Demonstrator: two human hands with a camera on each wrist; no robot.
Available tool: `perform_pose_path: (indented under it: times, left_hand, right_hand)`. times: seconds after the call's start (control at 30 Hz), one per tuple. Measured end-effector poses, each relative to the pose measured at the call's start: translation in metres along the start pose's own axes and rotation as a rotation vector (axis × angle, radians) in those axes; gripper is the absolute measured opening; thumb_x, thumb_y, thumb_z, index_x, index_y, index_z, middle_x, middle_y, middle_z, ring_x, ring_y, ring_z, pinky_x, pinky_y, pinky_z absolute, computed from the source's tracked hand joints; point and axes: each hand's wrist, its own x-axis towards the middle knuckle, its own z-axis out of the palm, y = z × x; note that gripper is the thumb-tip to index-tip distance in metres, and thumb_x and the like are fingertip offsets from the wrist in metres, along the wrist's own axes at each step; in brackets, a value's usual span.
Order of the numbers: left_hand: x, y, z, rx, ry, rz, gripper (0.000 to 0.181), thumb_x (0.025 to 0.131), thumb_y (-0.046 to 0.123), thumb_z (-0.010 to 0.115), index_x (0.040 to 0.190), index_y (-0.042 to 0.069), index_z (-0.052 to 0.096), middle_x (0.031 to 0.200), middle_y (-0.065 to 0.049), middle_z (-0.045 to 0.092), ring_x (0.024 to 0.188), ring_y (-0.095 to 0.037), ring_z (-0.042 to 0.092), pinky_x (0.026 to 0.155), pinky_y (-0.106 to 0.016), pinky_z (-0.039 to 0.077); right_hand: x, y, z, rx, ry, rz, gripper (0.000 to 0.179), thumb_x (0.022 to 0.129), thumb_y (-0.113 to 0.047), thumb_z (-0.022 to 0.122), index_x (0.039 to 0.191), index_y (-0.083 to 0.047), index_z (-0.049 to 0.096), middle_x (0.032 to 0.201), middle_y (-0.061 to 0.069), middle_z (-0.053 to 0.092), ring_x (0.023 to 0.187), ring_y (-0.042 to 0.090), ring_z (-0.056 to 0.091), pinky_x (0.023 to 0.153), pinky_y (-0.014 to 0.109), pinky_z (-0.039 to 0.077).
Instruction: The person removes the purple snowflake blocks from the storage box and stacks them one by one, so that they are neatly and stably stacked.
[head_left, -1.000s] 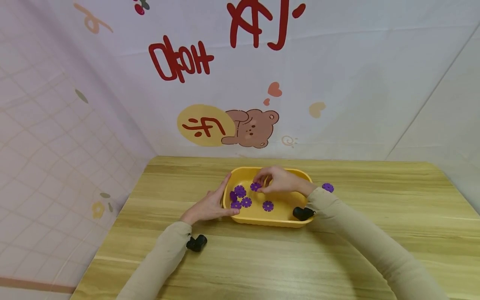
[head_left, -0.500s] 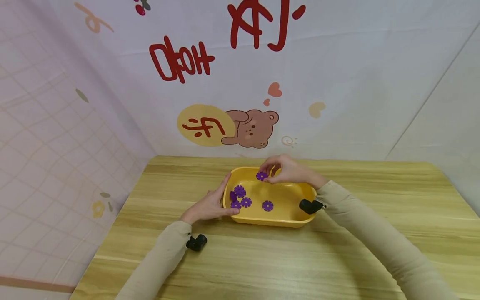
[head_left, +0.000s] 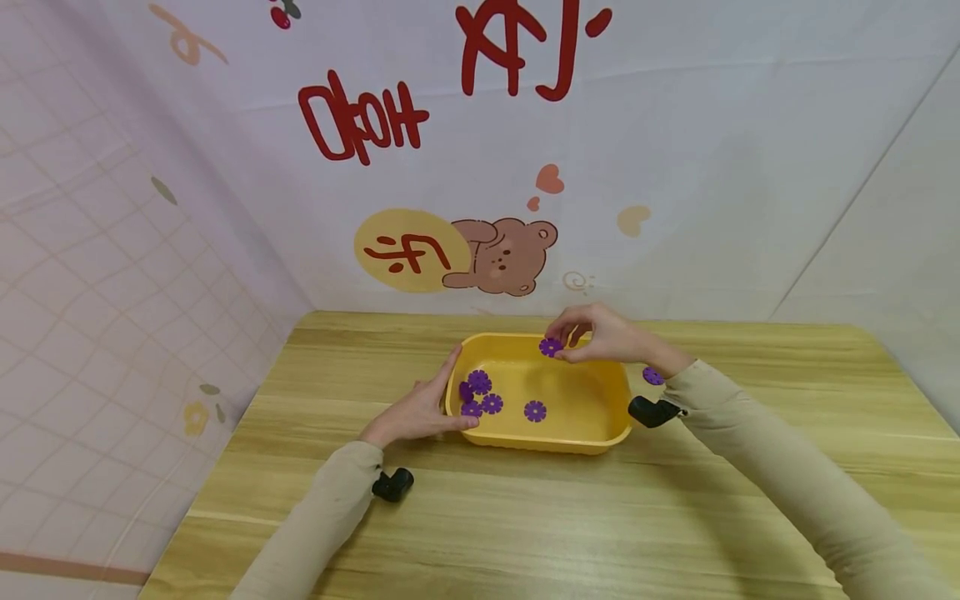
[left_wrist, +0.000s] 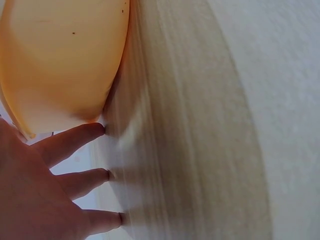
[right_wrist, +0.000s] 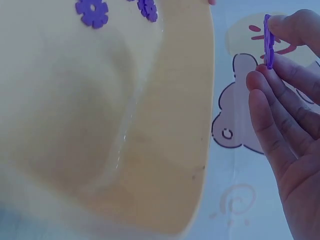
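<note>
A purple flower-shaped plastic disc [head_left: 551, 347] is pinched between the thumb and fingertips of my right hand [head_left: 600, 332], above the far rim of the yellow tub [head_left: 540, 443]. The right wrist view shows this disc [right_wrist: 269, 42] edge-on, with the other fingers held loosely out. My left hand [head_left: 420, 412] lies against the tub's left end, thumb over the rim; in the left wrist view its straight, spread fingers [left_wrist: 82, 182] reach down to the tabletop. Inside the tub, several like discs [head_left: 480, 382] cluster at the left, and a single disc [head_left: 535, 411] lies nearer the middle.
Another purple disc [head_left: 652, 376] lies on the wooden table [head_left: 495, 517] right of the tub, beside the right wrist. Black wrist devices [head_left: 393, 484] sit at both sleeves. A white printed cloth [head_left: 675, 150] hangs behind the table.
My right hand has lifted the pinched disc from inside the tub, moving back and then right over the far rim. The left hand has stayed in place.
</note>
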Motion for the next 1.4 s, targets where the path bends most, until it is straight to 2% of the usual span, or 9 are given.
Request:
perform_pose_path:
  times: [0.53, 0.87, 1.0, 1.23, 1.4]
  left_hand:
    - [0.000, 0.001, 0.000, -0.005, -0.005, 0.011, 0.118, 0.078, 0.061, 0.070, 0.155, 0.024, -0.011, 0.158, -0.011, 0.015, 0.137, -0.041, 0.028, 0.110, -0.062, 0.000]
    - [-0.001, 0.000, 0.001, -0.016, -0.009, 0.016, 0.118, 0.077, 0.065, 0.069, 0.154, 0.029, -0.013, 0.158, -0.011, 0.017, 0.138, -0.040, 0.028, 0.110, -0.062, -0.001]
    - [-0.001, 0.000, 0.001, -0.021, -0.009, 0.015, 0.118, 0.078, 0.063, 0.070, 0.154, 0.029, -0.013, 0.159, -0.010, 0.016, 0.138, -0.039, 0.027, 0.110, -0.062, -0.001]
    - [0.001, 0.000, 0.000, -0.030, -0.011, 0.008, 0.117, 0.079, 0.058, 0.071, 0.155, 0.027, -0.012, 0.159, -0.009, 0.015, 0.139, -0.038, 0.026, 0.110, -0.062, -0.003]
    - [0.001, 0.000, -0.001, -0.041, -0.010, -0.002, 0.117, 0.079, 0.057, 0.072, 0.155, 0.027, -0.011, 0.159, -0.008, 0.014, 0.140, -0.036, 0.024, 0.110, -0.062, -0.003]
  right_hand:
    - [-0.029, 0.006, -0.015, -0.041, 0.055, 0.042, 0.027, 0.080, -0.004, 0.077, 0.105, -0.002, 0.071, 0.098, 0.004, 0.069, 0.083, 0.019, 0.064, 0.075, 0.037, 0.056]
    - [-0.047, 0.021, -0.022, -0.021, 0.093, 0.002, 0.025, 0.082, -0.003, 0.076, 0.106, -0.003, 0.071, 0.096, 0.003, 0.069, 0.082, 0.017, 0.065, 0.071, 0.035, 0.057]
    - [-0.055, 0.025, -0.026, -0.045, 0.120, 0.016, 0.025, 0.081, 0.000, 0.076, 0.106, -0.002, 0.070, 0.095, 0.003, 0.069, 0.083, 0.016, 0.064, 0.071, 0.033, 0.057]
    - [-0.069, 0.031, -0.032, -0.098, 0.164, 0.021, 0.029, 0.077, 0.010, 0.074, 0.105, 0.006, 0.067, 0.095, 0.014, 0.068, 0.081, 0.025, 0.063, 0.069, 0.031, 0.056]
    - [-0.079, 0.036, -0.037, -0.107, 0.185, 0.050, 0.029, 0.078, 0.006, 0.075, 0.106, 0.001, 0.068, 0.097, 0.008, 0.068, 0.083, 0.018, 0.063, 0.071, 0.029, 0.055]
